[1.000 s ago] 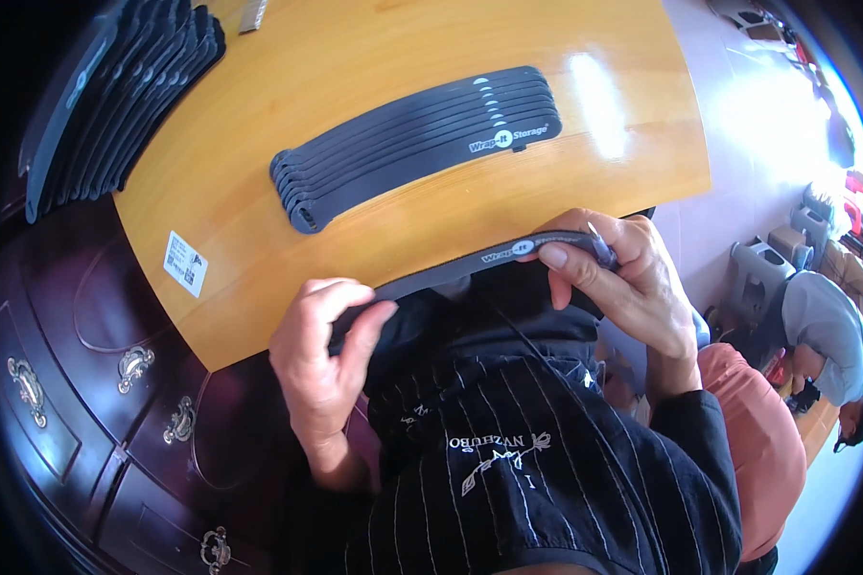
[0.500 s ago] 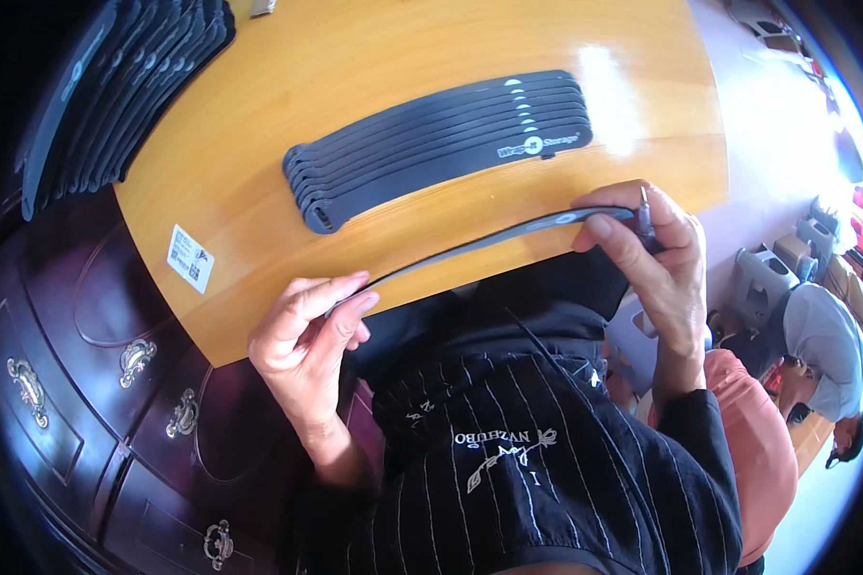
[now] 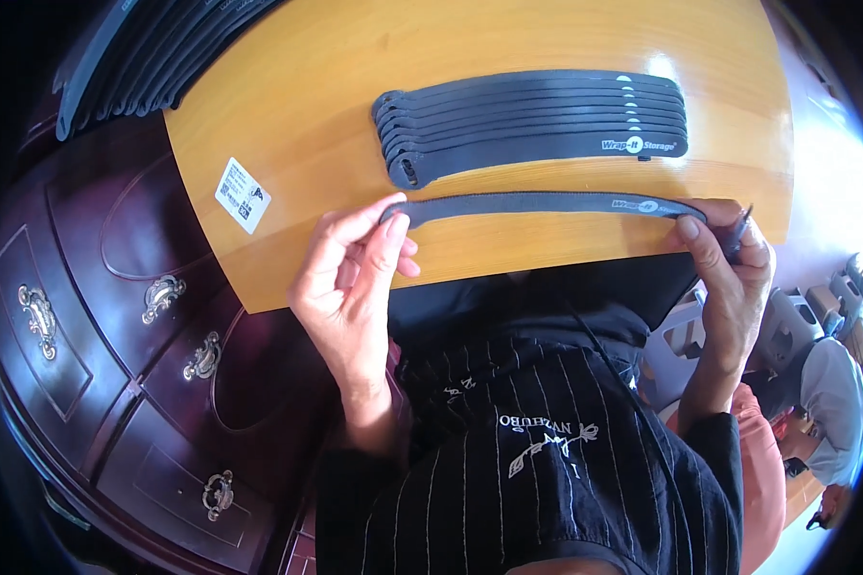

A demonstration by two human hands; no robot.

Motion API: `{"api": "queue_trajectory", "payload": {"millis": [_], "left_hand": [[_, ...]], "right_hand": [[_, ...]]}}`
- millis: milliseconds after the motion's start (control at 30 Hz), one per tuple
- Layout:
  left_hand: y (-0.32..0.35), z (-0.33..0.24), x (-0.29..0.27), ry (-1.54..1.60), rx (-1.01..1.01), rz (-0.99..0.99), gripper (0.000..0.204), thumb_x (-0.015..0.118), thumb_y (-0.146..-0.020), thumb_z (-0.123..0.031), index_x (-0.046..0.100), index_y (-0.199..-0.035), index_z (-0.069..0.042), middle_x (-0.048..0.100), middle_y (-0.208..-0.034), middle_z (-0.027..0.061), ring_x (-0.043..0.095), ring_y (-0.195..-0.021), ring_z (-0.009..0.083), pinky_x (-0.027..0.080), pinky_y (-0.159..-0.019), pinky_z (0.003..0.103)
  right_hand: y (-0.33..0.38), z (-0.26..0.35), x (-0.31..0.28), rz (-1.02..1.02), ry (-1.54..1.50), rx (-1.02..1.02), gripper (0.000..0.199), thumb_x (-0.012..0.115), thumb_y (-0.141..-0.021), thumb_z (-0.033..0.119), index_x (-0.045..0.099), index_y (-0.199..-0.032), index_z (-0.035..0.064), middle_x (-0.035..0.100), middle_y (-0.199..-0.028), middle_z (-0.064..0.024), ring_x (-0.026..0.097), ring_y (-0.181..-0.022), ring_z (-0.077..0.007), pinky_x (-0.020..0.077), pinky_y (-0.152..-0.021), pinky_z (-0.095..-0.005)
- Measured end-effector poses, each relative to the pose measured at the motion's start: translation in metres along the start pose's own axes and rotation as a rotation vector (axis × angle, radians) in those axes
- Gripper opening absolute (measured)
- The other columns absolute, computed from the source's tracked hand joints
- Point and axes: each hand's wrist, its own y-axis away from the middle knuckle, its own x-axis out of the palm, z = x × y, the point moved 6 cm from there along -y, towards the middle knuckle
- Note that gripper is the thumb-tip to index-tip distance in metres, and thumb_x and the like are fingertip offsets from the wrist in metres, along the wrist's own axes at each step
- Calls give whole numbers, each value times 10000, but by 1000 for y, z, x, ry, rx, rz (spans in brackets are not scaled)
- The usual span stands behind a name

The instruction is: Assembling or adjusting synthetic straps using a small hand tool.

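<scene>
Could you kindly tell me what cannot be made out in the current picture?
All in the head view:
Left end of the strap: partly covered by the left hand.
Pointed item: mostly hidden by the right hand, so its kind is unclear.
Dark pile at upper left: cut off by the upper edge.
Stack: overlapping hides most of the back straps.
Label: its fine print is too small.

Head view, from the left camera of the pair you wear: a fisheye facing steeply down past your shirt (image 3: 547,450) onto the table (image 3: 316,125), straight edges bowing toward the rim. Your left hand (image 3: 343,280) and right hand (image 3: 735,276) appear close, at mid-height; a cabinet (image 3: 129,225) flanks the left, a stool (image 3: 796,328) lies farther off right.
</scene>
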Motion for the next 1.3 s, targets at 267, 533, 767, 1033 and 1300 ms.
{"api": "queue_trajectory", "payload": {"millis": [267,533,767,1033,1300], "left_hand": [[-9,-5,7,-104,144,-68,134,669,-848,9,632,-970,50,643,-808,77,604,-657,87,505,-558,192],[-11,-1,6,-223,239,-91,137,693,-816,48,628,-936,57,620,-827,60,536,-641,37,448,-550,159],[-7,-5,10,-17,145,-81,129,640,-826,104,558,-915,63,614,-870,89,561,-700,72,474,-613,188],[-8,-1,8,-207,155,-52,164,673,-812,80,583,-946,53,616,-877,87,576,-693,81,482,-623,197],[-20,-11,14,-289,122,29,100,690,-825,12,626,-900,30,603,-842,56,554,-654,69,444,-542,197]], "right_hand": [[-10,4,-8,8,90,-60,110,711,-839,101,671,-904,22,618,-761,15,517,-710,-51,372,-684,-193],[-19,11,-8,-19,109,-83,122,688,-863,131,665,-913,21,642,-788,-18,555,-748,-70,384,-712,-204],[-18,15,-5,43,15,3,136,687,-843,142,613,-831,28,563,-734,16,454,-661,-61,319,-637,-210],[-17,15,-2,54,31,-34,147,688,-790,117,586,-782,12,539,-722,1,442,-661,-69,321,-613,-223],[13,53,16,657,-72,-570,160,809,-728,165,692,-778,68,651,-700,-77,631,-577,-154,505,-505,-242]]}}
